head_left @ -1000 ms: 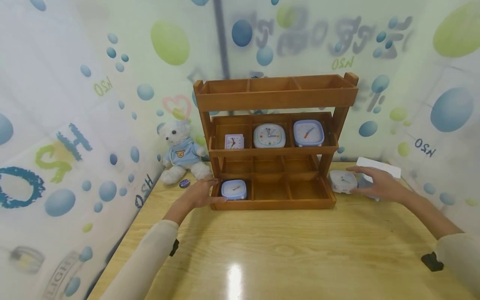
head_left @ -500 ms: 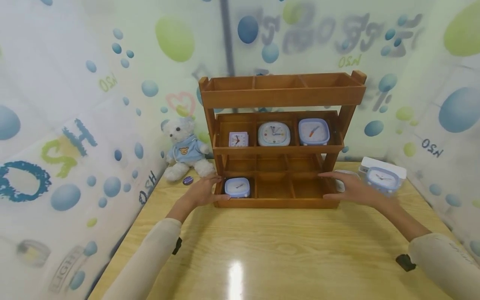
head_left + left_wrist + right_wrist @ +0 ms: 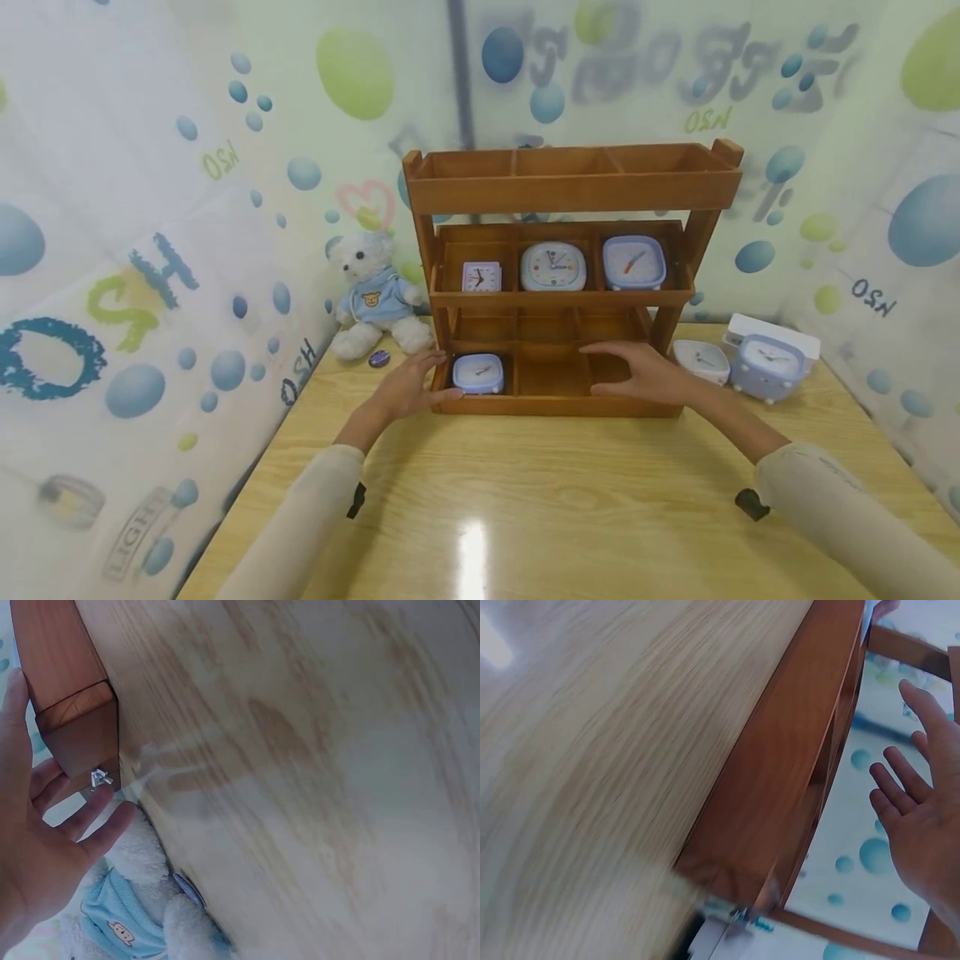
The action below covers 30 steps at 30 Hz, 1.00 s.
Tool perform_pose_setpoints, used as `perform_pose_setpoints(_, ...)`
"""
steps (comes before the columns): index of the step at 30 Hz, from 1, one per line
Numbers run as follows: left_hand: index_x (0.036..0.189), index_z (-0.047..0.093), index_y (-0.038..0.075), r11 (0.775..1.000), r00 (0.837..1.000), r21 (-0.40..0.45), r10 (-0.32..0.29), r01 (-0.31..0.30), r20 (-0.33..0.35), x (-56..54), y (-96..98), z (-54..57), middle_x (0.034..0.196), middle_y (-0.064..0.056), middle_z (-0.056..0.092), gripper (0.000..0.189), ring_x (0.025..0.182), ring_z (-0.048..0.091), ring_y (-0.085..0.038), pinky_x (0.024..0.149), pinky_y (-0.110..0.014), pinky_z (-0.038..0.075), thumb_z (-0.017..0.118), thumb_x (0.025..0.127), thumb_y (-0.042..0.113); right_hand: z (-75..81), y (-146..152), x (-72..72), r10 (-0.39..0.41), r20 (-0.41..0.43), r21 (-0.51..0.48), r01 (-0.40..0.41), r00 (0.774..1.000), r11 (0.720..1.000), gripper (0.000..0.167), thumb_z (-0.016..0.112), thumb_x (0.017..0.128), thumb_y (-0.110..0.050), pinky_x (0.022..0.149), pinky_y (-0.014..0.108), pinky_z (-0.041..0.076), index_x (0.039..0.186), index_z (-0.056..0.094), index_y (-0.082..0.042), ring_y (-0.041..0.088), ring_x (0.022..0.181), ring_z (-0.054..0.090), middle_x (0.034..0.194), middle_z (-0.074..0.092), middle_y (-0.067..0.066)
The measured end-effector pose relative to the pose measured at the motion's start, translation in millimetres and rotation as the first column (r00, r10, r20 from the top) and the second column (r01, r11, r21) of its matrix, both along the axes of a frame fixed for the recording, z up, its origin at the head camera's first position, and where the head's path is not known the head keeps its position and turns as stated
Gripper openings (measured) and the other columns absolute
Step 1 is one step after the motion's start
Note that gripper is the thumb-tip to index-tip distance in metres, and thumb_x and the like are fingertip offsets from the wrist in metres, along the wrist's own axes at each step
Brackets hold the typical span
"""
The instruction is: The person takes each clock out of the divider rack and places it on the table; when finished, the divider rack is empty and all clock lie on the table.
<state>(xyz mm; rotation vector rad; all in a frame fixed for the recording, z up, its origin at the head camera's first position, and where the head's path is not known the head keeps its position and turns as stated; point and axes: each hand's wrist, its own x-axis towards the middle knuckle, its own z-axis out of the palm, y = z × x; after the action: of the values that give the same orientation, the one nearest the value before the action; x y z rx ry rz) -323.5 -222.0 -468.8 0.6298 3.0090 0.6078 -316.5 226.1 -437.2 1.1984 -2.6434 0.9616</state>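
Observation:
A brown three-tier wooden shelf [image 3: 555,407] stands on the table. Its bottom left compartment holds a blue alarm clock [image 3: 478,373]. My left hand [image 3: 405,386] is at the shelf's lower left corner, thumb in front near that clock, the other fingers loosely extended by the end panel in the left wrist view. Nothing is in my right hand [image 3: 645,375], which is over the bottom right compartment with thumb and fingers apart. Across the middle tier sit a small lilac clock [image 3: 482,277], a pale round-cornered clock [image 3: 553,267] and a blue clock with an orange hand [image 3: 634,262].
Right of the shelf stand a whitish clock [image 3: 701,358] and a blue clock [image 3: 768,367], before a white box [image 3: 808,342]. At left sit a white teddy bear [image 3: 372,292] in a blue hoodie and a small purple disc [image 3: 379,358]. Patterned walls enclose the table [image 3: 555,500].
My right hand has left the clocks at the right and moved left across the shelf's bottom tier. My left hand stays at the shelf's corner. The head view has shifted slightly.

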Motion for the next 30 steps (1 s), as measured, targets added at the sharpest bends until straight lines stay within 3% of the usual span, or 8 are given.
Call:
perform_pose_setpoints(6,0.156,0.047,0.009,0.999,1.0,0.034,0.007,-0.007,-0.002,1.6,-1.8,-3.6,0.165,-0.012,0.037,0.092,0.151,0.036,-0.037,0.12,-0.054,0.035,0.07,0.089,0.067,4.3,-32.1,-7.2,0.02,0.092,-0.008,-0.019,0.996,1.0,0.065,0.083,0.091,-0.033,0.11,0.062,0.043,0.147,0.058,-0.014,0.038,0.136,0.054,0.145,0.061,0.012)
perform_pose_setpoints(15,0.157,0.045,0.009,0.998,1.0,0.055,0.005,-0.006,0.019,2.6,-0.8,-4.8,0.165,-0.011,0.037,0.092,0.149,0.038,-0.037,0.118,-0.055,0.036,0.07,0.09,0.066,-1.1,-72.5,-23.2,0.004,0.164,0.012,-0.006,0.986,1.0,0.072,0.082,0.09,-0.04,0.112,0.059,0.043,0.151,0.055,-0.011,0.04,0.138,0.052,0.151,0.057,0.012)
perform_pose_setpoints(21,0.158,0.045,0.009,0.999,1.0,0.042,0.007,-0.008,0.024,1.2,0.5,-3.1,0.165,-0.011,0.037,0.093,0.148,0.04,-0.037,0.118,-0.054,0.037,0.069,0.09,0.067,-6.2,-102.6,-34.1,0.012,0.179,0.018,-0.016,0.984,1.0,0.076,0.083,0.09,-0.041,0.115,0.057,0.04,0.151,0.054,-0.007,0.035,0.141,0.049,0.151,0.056,0.01)
perform_pose_setpoints(30,0.157,0.046,0.007,0.999,0.999,0.049,0.007,-0.008,0.032,4.1,0.6,-0.5,0.165,-0.013,0.038,0.093,0.148,0.04,-0.038,0.117,-0.055,0.037,0.071,0.089,0.066,-11.0,-145.7,-46.8,0.015,0.19,0.081,-0.031,0.982,0.996,0.079,0.087,0.085,-0.042,0.115,0.05,0.042,0.151,0.055,-0.011,0.03,0.142,0.049,0.153,0.055,0.008)
